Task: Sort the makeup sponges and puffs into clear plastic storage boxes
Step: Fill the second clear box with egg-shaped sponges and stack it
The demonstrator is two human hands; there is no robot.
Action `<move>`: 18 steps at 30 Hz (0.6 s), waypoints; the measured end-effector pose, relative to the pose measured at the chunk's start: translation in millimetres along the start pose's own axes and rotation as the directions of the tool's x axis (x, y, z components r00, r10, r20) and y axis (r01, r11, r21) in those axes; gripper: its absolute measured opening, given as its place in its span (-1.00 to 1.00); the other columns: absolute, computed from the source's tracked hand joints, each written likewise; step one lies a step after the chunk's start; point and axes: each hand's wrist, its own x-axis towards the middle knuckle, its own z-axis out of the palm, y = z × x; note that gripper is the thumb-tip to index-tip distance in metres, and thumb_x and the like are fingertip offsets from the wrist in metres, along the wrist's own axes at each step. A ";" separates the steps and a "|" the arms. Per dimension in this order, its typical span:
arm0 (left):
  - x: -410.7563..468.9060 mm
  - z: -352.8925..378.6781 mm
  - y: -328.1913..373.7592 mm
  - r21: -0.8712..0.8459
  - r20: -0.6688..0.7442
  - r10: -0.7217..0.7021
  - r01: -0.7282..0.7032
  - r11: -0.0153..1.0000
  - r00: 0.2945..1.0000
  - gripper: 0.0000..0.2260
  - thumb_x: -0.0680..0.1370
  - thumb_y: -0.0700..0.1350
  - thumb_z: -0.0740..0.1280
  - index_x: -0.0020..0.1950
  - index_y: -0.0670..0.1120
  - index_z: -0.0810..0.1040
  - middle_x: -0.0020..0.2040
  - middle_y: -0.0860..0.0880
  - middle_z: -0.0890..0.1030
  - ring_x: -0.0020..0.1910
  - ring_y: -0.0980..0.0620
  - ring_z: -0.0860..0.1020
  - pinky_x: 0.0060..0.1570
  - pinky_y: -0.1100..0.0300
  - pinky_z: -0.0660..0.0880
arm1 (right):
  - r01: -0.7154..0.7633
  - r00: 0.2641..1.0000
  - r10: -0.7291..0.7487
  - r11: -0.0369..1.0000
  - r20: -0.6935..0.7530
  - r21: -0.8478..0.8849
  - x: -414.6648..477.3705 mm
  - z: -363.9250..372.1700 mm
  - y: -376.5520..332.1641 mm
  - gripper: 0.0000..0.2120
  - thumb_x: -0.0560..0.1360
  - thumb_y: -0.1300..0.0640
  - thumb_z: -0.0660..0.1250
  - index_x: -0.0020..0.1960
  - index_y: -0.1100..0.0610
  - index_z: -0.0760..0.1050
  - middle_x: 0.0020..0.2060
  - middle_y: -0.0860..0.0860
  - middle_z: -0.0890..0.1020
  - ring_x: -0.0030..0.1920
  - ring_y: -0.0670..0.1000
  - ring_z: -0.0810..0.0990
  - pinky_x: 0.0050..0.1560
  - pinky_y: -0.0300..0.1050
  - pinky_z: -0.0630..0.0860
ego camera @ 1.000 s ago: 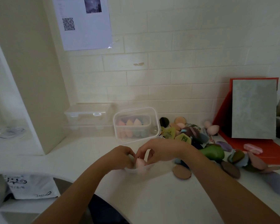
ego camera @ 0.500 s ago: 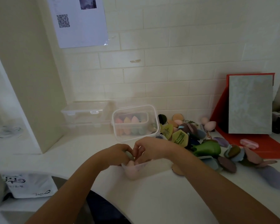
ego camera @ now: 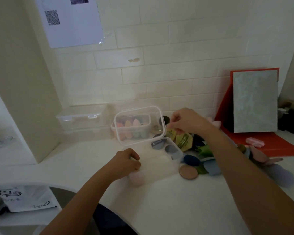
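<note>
- The right hand [ego camera: 185, 122] is now reaching from the clear box [ego camera: 159, 161] to the centre-right pile [ego camera: 200, 148], pinching a yellow-green packet [ego camera: 170, 133].
- The left hand [ego camera: 127, 162] is still gripping the box rim, beside the pink sponge [ego camera: 136, 179] inside.

Tiled corner, white counter, dim even light.
Cream brick-pattern wall tiles [ego camera: 176, 78] fill 12 o'clock, one with a chip [ego camera: 134, 60]. Paper sheet with a QR code [ego camera: 71, 22] taped up at 11 o'clock. Plain cream upright panel [ego camera: 24, 82] at 9 o'clock. White counter [ego camera: 159, 200] spans 6 o'clock. Red board [ego camera: 282, 146] and grey slab [ego camera: 255, 100] lean on the wall at 3 o'clock.
</note>
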 end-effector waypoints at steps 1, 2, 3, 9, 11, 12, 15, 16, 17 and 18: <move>0.1 0.9 0.1 0.005 -0.011 0.005 -0.005 1.000 1.000 -0.88 0.42 -0.23 0.34 -0.15 -0.02 0.48 -0.06 -0.10 0.51 -0.21 0.02 0.51 -0.22 0.21 0.48 | -0.075 0.997 0.077 0.992 0.017 -0.104 1.1 -8.1 10.2 -0.87 0.48 0.13 0.38 -0.21 0.17 0.57 -0.39 0.00 0.60 -0.38 -0.07 0.56 -0.28 -0.24 0.50; 1.4 1.7 -0.1 -0.003 -0.022 0.009 -0.009 1.000 1.000 -0.88 0.42 -0.23 0.34 -0.15 -0.02 0.48 -0.06 -0.10 0.51 -0.23 0.02 0.51 -0.24 0.23 0.47 | -0.165 0.982 0.180 0.966 0.057 -0.197 1.8 -13.7 18.7 -0.87 0.46 0.16 0.39 -0.21 0.21 0.58 -0.39 0.03 0.60 -0.36 -0.04 0.55 -0.26 -0.22 0.50; 2.5 2.6 -0.3 -0.013 -0.026 0.011 -0.011 1.000 1.000 -0.88 0.42 -0.23 0.34 -0.16 -0.03 0.48 -0.06 -0.11 0.52 -0.24 0.02 0.52 -0.24 0.23 0.47 | -0.245 0.957 0.278 0.928 0.084 -0.280 2.2 -16.7 26.3 -0.89 0.44 0.19 0.40 -0.18 0.24 0.59 -0.36 0.05 0.61 -0.33 -0.03 0.56 -0.23 -0.20 0.52; 2.7 8.0 -0.3 0.097 -0.111 -0.017 0.028 0.995 0.994 -0.80 0.39 -0.15 0.36 -0.04 0.05 0.46 0.11 -0.07 0.32 0.17 -0.12 0.34 0.10 0.12 0.43 | -0.388 0.890 0.455 0.768 0.008 -0.510 7.1 -10.9 45.2 -0.58 0.34 0.04 0.49 0.12 0.14 0.45 -0.07 0.06 0.55 -0.01 0.07 0.51 0.12 -0.02 0.46; -1.0 11.5 1.9 0.139 -0.190 0.001 0.026 0.990 0.982 -0.73 0.42 -0.18 0.35 0.05 0.06 0.41 0.20 -0.08 0.22 0.28 -0.13 0.18 0.18 0.12 0.30 | -0.384 0.876 0.481 0.725 0.022 -0.571 5.4 -5.6 44.2 -0.54 0.38 0.01 0.46 0.21 0.10 0.43 -0.05 0.04 0.48 -0.02 0.04 0.44 0.00 -0.10 0.41; -2.5 13.1 3.4 0.140 -0.217 0.014 0.017 0.990 0.976 -0.71 0.43 -0.19 0.36 0.07 0.05 0.39 0.26 -0.09 0.20 0.31 -0.13 0.14 0.20 0.12 0.28 | -0.373 0.871 0.489 0.711 0.038 -0.597 4.7 -3.8 43.3 -0.56 0.42 0.02 0.43 0.24 0.11 0.42 -0.09 0.04 0.46 -0.08 0.02 0.41 -0.16 -0.17 0.37; -6.5 15.7 4.6 0.118 -0.271 0.036 -0.004 0.993 0.962 -0.69 0.42 -0.22 0.37 0.07 0.02 0.38 0.30 -0.09 0.16 0.32 -0.12 0.14 0.18 0.14 0.29 | -0.343 0.861 0.504 0.676 0.069 -0.652 2.6 -1.1 41.5 -0.62 0.47 0.09 0.39 0.24 0.17 0.45 -0.03 0.06 0.49 -0.15 0.00 0.41 -0.25 -0.18 0.36; -6.8 15.7 4.0 0.099 -0.271 0.033 -0.006 0.995 0.962 -0.69 0.42 -0.22 0.37 0.08 0.01 0.38 0.28 -0.08 0.17 0.28 -0.10 0.19 0.14 0.16 0.31 | -0.335 0.863 0.499 0.676 0.074 -0.656 3.1 -1.1 42.1 -0.63 0.47 0.10 0.38 0.24 0.17 0.46 -0.01 0.07 0.50 -0.15 0.00 0.42 -0.24 -0.18 0.37; -6.7 15.7 2.8 0.074 -0.257 0.030 -0.012 0.997 0.966 -0.69 0.42 -0.22 0.38 0.08 0.00 0.38 0.25 -0.08 0.18 0.20 -0.08 0.27 0.09 0.20 0.36 | -0.337 0.865 0.497 0.677 0.068 -0.654 3.1 -1.2 42.9 -0.62 0.47 0.10 0.38 0.25 0.16 0.46 0.00 0.07 0.50 -0.12 0.00 0.42 -0.25 -0.18 0.35; -6.9 15.4 2.4 0.045 -0.239 0.028 -0.018 0.999 0.971 -0.70 0.43 -0.23 0.37 0.09 -0.02 0.38 0.22 -0.07 0.19 0.07 -0.04 0.36 -0.01 0.25 0.41 | -0.352 0.864 0.500 0.678 0.054 -0.645 3.4 -1.5 43.9 -0.60 0.47 0.08 0.39 0.27 0.14 0.45 0.01 0.07 0.49 -0.07 0.02 0.43 -0.25 -0.18 0.33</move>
